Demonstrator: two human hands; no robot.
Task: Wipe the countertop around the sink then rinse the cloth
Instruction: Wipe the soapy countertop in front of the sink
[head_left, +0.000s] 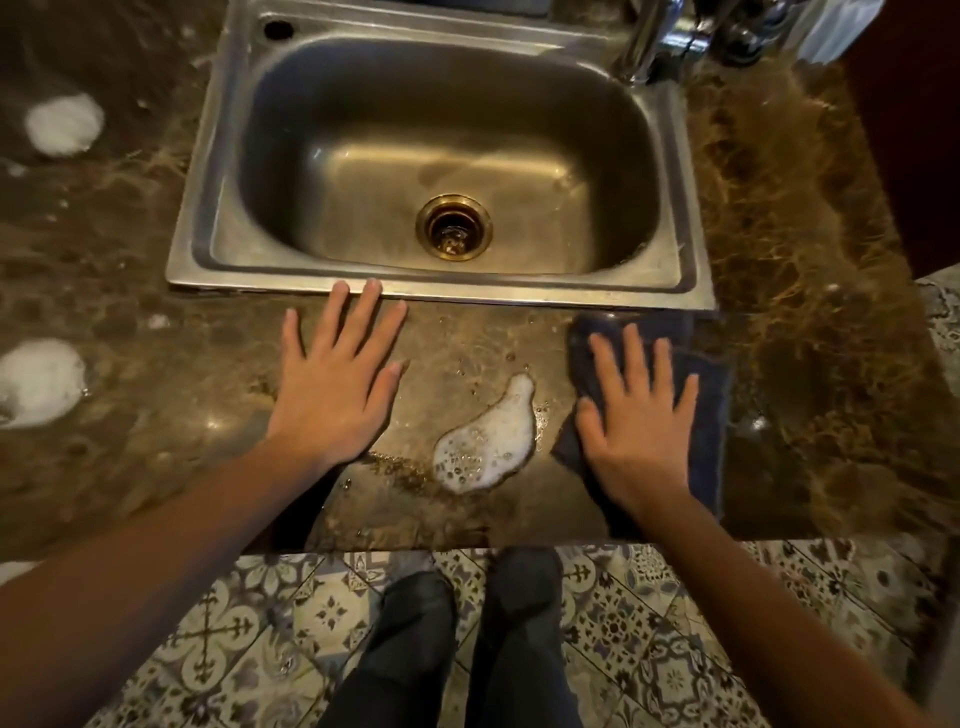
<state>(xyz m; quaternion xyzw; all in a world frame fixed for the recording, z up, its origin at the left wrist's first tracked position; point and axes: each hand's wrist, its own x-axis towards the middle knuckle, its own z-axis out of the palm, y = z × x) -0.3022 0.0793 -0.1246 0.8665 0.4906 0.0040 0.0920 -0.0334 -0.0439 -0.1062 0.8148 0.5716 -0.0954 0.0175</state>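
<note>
Dark cloth (712, 415) lies on the desk (810, 322) by the front right corner of the sink (441, 292), right hand (634, 415) spread flat on top, pressing. Wiping step, I'd say. Next, a sweep left through the foam puddle (488, 441). Meanwhile the left hand (337, 384) lies flat and empty, fingertips at the sink rim.

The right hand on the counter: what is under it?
Under the right hand lies a dark blue cloth, pressed flat on the brown countertop beside a foam puddle. Whether the countertop beneath the cloth is wet or foamy cannot be seen.
</note>
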